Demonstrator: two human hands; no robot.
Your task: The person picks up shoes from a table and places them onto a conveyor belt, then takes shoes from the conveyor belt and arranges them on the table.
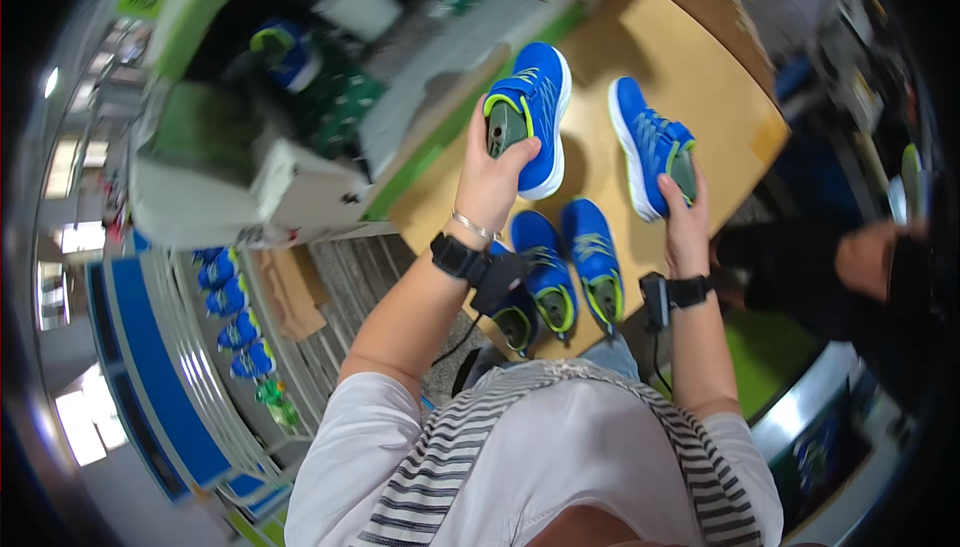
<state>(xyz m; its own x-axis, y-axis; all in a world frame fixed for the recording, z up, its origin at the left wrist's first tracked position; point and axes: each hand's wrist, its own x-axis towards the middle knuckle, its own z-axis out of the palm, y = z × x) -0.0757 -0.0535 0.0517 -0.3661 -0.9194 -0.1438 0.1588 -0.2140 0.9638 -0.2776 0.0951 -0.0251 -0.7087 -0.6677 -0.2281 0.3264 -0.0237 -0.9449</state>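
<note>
My left hand (492, 179) grips the heel of a blue sports shoe (533, 109) with a white sole and a lime-green collar, holding it above the wooden table (720, 97). In my right hand (686, 215) is the matching blue shoe (645, 142), also held by its heel with the toe pointing away. Both wrists wear black bands with small devices. Below my hands, another pair of blue shoes (568, 269) with lime trim lies on the table near its front edge.
White cartons and green-patterned boxes (330, 97) pile up at the left of the table, one with a blue shoe in it. More blue shoes (232, 309) lie along a rack at lower left. Another person's dark-sleeved arm (850, 262) reaches in at the right.
</note>
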